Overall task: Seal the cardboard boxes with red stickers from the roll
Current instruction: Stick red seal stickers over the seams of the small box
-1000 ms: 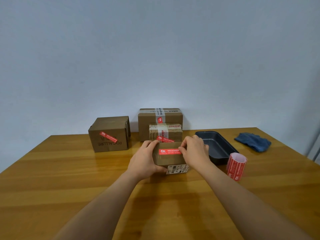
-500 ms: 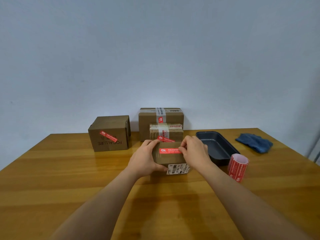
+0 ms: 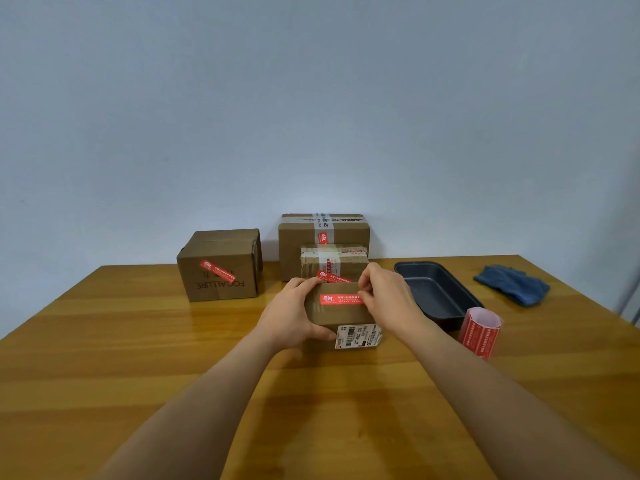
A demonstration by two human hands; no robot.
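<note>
A small cardboard box with a white shipping label on its near side stands at the middle of the wooden table. A red sticker lies flat across its top. My left hand grips the box's left side, thumb on the near face. My right hand has curled fingertips pinching the sticker's right end at the box's edge. The sticker roll stands upright to the right of my right forearm, untouched.
Three other boxes bear red stickers: one at back left, a tall taped one at the back, and a flatter one just behind the held box. A dark baking tin and a blue cloth lie right.
Both hands stay on the small box. My right hand's fingertips have shifted slightly along the sticker's right end; the box has barely moved.
</note>
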